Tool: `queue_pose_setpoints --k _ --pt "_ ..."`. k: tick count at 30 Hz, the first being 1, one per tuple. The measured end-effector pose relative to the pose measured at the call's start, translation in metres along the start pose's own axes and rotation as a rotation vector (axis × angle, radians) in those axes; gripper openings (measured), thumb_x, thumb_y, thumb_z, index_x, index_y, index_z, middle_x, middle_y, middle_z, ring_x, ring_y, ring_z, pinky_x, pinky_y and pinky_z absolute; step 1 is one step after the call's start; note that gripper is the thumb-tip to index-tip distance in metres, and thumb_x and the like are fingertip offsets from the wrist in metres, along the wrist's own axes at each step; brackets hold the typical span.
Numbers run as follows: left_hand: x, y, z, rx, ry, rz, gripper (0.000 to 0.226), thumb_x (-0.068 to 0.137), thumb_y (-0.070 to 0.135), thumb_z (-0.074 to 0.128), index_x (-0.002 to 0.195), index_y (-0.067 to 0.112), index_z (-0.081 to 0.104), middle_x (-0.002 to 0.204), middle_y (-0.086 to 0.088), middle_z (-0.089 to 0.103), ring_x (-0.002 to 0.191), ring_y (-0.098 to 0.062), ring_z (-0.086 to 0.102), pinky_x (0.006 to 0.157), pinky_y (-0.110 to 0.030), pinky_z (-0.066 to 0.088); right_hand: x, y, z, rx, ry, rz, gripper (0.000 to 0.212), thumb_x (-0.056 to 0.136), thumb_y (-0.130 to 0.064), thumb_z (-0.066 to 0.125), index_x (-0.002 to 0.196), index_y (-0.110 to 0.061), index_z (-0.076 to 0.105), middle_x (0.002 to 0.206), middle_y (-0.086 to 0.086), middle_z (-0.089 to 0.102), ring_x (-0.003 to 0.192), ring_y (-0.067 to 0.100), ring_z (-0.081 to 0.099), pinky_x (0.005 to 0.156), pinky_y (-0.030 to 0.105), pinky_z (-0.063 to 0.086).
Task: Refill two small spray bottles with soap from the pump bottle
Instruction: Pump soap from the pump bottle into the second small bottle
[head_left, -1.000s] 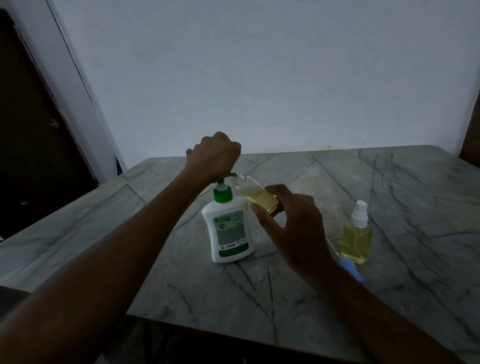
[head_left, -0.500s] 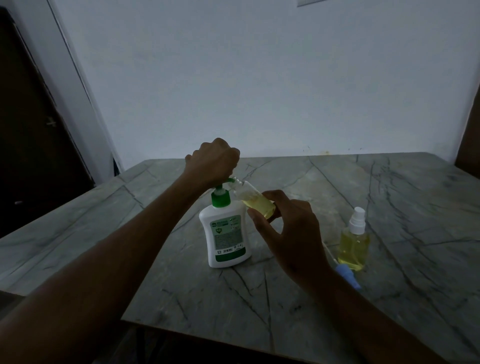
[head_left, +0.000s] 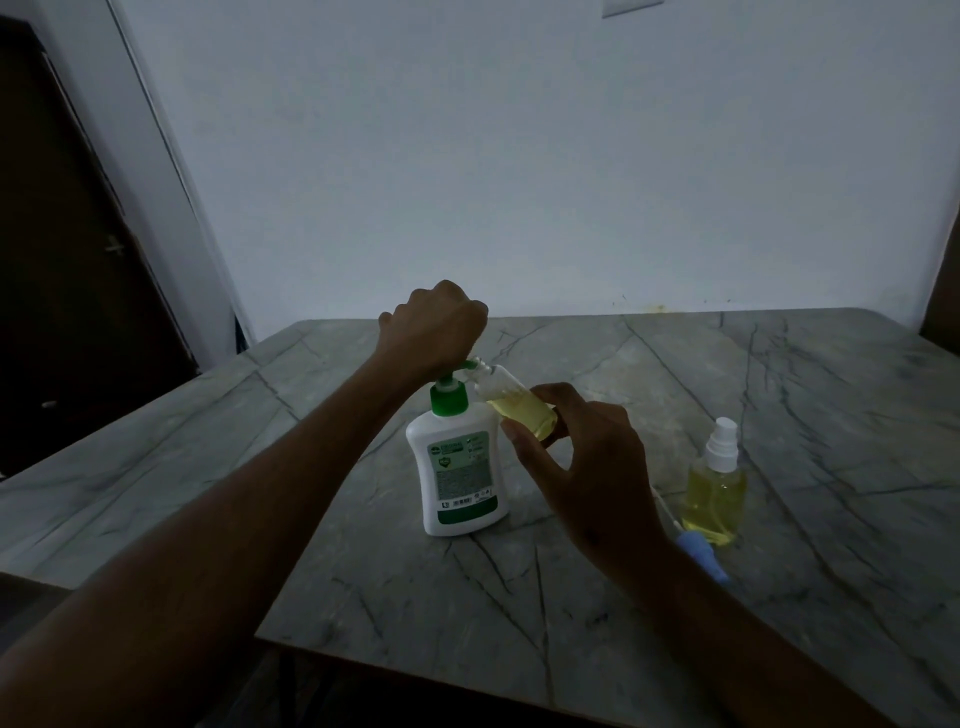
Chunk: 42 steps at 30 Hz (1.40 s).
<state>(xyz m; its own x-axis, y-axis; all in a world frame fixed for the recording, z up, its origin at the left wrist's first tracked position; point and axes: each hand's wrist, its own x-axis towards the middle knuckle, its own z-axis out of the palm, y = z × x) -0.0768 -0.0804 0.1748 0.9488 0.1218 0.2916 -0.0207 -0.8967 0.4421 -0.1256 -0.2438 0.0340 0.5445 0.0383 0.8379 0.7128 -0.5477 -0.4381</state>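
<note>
Soap is going from the pump bottle (head_left: 460, 467) into a small open bottle (head_left: 519, 408), and everything sits to suit that. The pump bottle stands upright on the table (head_left: 779, 415) and serves as the fixed point. Above it, the left hand (head_left: 434, 327) is bunched into a fist over the green pump head, knuckles up, apparently pressing down; whether the fingers wrap the head or only bear on it cannot be told, since the fist hides it.

Just right of the pump bottle, the right hand (head_left: 582, 467) holds the small open bottle off the table, thumb on the near side and curled fingers behind. It is tilted with its neck up against the spout, probably so the soap runs down the inside wall instead of dripping past the narrow mouth. Yellow liquid fills roughly the lower half.

Further right of the pump bottle, well apart, the second spray bottle (head_left: 714, 493) stands capped with its white sprayer on and looks nearly full, so it is likely finished. A blue thing with a thin white tube (head_left: 701, 558) lies beside it, partly hidden by the right wrist, perhaps the open bottle's sprayer.
</note>
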Motion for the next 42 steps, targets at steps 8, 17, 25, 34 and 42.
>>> queue_pose_setpoints --k 8,17,25,34,42 --pt "0.0016 0.0017 -0.0024 -0.023 0.016 -0.003 0.049 0.073 0.038 0.041 0.098 0.012 0.074 0.094 -0.004 0.077 0.092 -0.028 0.073 0.097 -0.056 0.056 0.0009 -0.0012 0.0011 -0.003 0.013 -0.011 0.042 0.096 -0.054 0.055 0.117 -0.019 0.065 0.090 -0.007 0.070 0.078 0.002 0.057 0.086 0.029 0.045" --pt "0.0002 0.0006 -0.0006 -0.028 0.007 0.006 0.049 0.073 0.038 0.041 0.098 0.011 0.073 0.093 -0.004 0.076 0.090 -0.027 0.072 0.095 -0.056 0.056 0.0018 -0.0014 0.0001 0.006 -0.008 0.000 0.043 0.096 -0.056 0.054 0.118 -0.019 0.066 0.091 -0.006 0.071 0.078 0.004 0.061 0.088 0.030 0.045" --pt "0.0032 0.0011 -0.0019 -0.034 -0.003 0.009 0.048 0.072 0.039 0.042 0.095 0.012 0.074 0.089 0.000 0.078 0.091 -0.025 0.074 0.099 -0.054 0.055 0.0011 -0.0010 0.0028 0.008 -0.008 -0.001 0.044 0.096 -0.055 0.054 0.118 -0.019 0.065 0.092 -0.005 0.071 0.079 0.006 0.061 0.087 0.031 0.046" --pt "-0.0002 0.0007 -0.0010 -0.072 0.013 0.007 0.050 0.071 0.038 0.043 0.097 0.011 0.074 0.091 -0.002 0.078 0.091 -0.027 0.074 0.097 -0.055 0.056 0.0026 -0.0008 0.0018 -0.001 0.003 -0.008 0.041 0.097 -0.055 0.054 0.116 -0.021 0.065 0.087 -0.010 0.068 0.075 0.002 0.057 0.087 0.032 0.046" --pt "0.0029 -0.0001 -0.0014 -0.024 -0.020 0.042 0.046 0.070 0.038 0.043 0.093 0.013 0.075 0.084 0.004 0.077 0.086 -0.020 0.074 0.096 -0.054 0.057 0.0026 -0.0014 0.0024 0.003 0.011 -0.017 0.043 0.096 -0.054 0.054 0.116 -0.018 0.066 0.087 -0.007 0.070 0.076 0.001 0.056 0.088 0.031 0.044"
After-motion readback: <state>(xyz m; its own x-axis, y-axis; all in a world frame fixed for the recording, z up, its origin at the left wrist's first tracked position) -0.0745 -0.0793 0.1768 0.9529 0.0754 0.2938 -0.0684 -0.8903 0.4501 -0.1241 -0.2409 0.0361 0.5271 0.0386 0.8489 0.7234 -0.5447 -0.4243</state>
